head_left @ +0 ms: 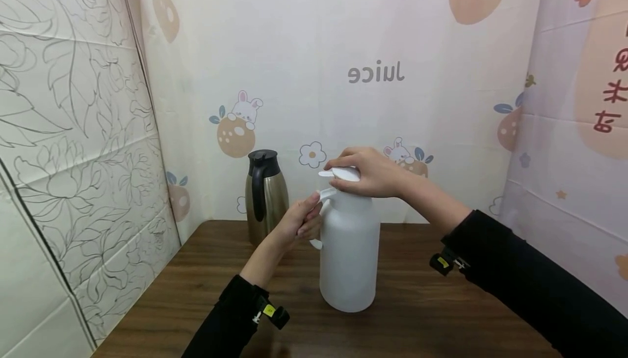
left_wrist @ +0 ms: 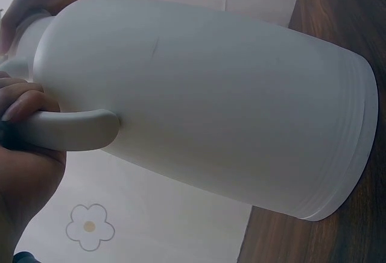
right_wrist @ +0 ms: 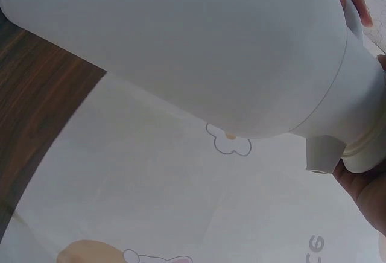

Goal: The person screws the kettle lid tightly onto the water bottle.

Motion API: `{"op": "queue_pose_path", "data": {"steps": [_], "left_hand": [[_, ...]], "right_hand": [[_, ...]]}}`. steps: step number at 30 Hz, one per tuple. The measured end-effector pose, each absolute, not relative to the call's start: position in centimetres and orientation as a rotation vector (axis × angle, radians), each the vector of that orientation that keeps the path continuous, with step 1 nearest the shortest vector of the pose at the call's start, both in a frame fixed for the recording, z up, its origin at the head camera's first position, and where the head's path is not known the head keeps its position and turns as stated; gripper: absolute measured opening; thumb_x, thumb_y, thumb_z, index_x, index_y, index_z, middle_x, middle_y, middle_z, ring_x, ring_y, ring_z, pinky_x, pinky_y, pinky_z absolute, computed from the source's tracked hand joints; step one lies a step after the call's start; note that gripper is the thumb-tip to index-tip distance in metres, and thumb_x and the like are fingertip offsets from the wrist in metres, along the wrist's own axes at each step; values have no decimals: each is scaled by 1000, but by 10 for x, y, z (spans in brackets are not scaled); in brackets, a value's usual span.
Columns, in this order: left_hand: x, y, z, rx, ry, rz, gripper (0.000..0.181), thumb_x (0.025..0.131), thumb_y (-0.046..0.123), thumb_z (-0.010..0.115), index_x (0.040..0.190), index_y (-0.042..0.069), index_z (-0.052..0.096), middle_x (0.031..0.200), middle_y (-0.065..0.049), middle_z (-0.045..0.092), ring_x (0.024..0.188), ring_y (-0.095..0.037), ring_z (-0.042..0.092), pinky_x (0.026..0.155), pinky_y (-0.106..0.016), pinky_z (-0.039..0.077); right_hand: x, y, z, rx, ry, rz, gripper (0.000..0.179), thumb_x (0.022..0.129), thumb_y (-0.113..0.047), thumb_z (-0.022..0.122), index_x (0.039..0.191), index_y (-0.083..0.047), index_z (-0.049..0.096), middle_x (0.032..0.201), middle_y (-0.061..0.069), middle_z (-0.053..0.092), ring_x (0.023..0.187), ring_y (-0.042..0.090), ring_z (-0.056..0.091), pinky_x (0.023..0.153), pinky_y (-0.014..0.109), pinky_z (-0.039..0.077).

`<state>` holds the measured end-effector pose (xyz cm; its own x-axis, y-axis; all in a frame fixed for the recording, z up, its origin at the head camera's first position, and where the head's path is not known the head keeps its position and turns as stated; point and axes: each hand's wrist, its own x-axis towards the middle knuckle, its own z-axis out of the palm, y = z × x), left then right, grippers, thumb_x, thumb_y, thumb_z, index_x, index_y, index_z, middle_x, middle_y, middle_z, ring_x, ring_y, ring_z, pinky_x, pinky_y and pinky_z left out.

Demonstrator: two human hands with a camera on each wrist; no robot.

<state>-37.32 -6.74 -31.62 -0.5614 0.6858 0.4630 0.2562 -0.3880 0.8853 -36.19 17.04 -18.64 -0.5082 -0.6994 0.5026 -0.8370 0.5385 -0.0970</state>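
A white thermos jug [head_left: 349, 254] stands upright on the wooden table in the head view. My left hand [head_left: 298, 220] grips its handle [left_wrist: 75, 131], fingers curled round the upper part as the left wrist view shows. On top of the jug, my right hand [head_left: 370, 174] holds the white lid [head_left: 346, 174], with thumb and fingers on either side of it. A small tab on the lid points left, above the handle. The short spout [right_wrist: 324, 154] shows at the neck in the right wrist view, close to the right hand. Part of the lid is hidden under that hand.
Behind and left of the white jug stands a gold-brown metal thermos jug [head_left: 275, 194] with a black top and handle. The brown wooden table [head_left: 432, 314] reaches back to a printed curtain [head_left: 275, 47]. Patterned sheets hang at both sides.
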Motion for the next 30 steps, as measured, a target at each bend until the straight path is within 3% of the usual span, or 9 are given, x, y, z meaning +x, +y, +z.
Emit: {"op": "queue_pose_path", "data": {"steps": [17,24,30], "left_hand": [[-373,-68,-315,1229,1549,2034,50,115,48,39,72,23,43,51,14,43,42,-4,37,45,-22,27],[-374,-67,-317,1243,1538,2046,52,112,55,46,70,24,43,49,15,43,40,-2,36,43,-20,28],[-374,-66,-317,1265,1527,2046,52,113,52,44,70,23,43,50,15,44,40,-2,37,43,-20,28]], "right_hand": [[-365,170,-187,1310,-2358,391,34,100,-36,72,129,-19,76,114,2,72,95,15,67,75,33,58],[-366,169,-188,1310,-2341,387,34,99,-35,74,128,-16,77,111,3,72,92,15,66,72,33,57],[-366,169,-188,1314,-2340,409,34,99,-34,74,128,-17,77,111,3,73,92,15,66,72,33,57]]}}
